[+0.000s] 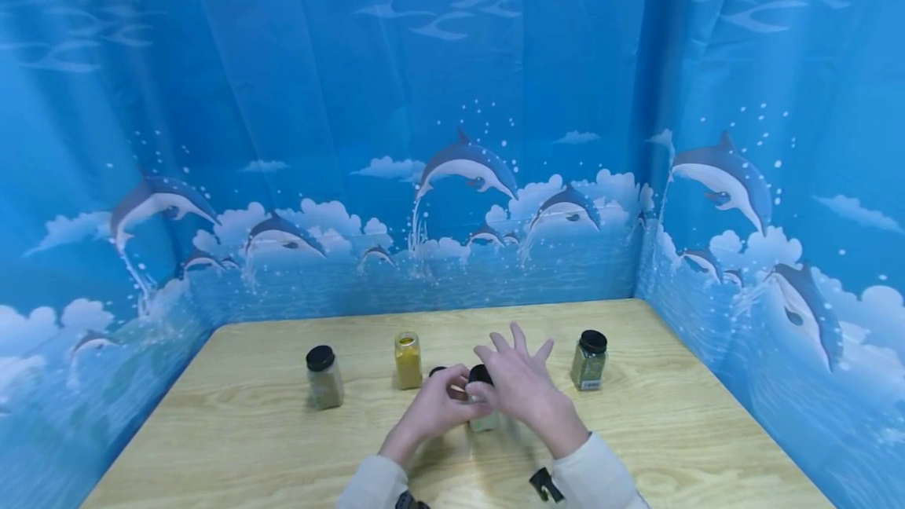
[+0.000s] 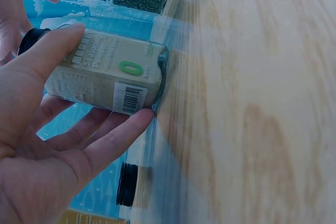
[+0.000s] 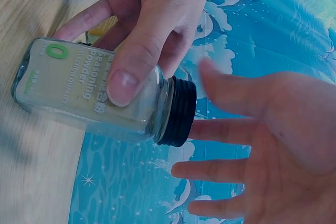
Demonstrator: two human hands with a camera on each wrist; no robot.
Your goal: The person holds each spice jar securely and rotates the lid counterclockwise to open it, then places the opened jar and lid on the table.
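Note:
My left hand (image 1: 433,408) grips a square glass jar of pale seasoning powder (image 2: 107,72), thumb on one side and fingers on the other. The jar stands upright at the table's middle with its black lid (image 3: 181,111) on. Beside that lid is my right hand (image 3: 283,135), fingers spread and straight; whether a fingertip touches the lid I cannot tell. A loose black lid (image 2: 127,184) lies on the table near the left hand, mostly hidden behind it in the head view. Just beyond stands an uncapped glass jar of yellow powder (image 1: 408,365).
A black-lidded jar of beige powder (image 1: 325,382) stands to the left on the wooden table (image 1: 233,446). On the right is a black-lidded jar of green dried herbs (image 1: 589,364). A blue dolphin-print curtain (image 1: 353,100) hangs around the table's back and sides.

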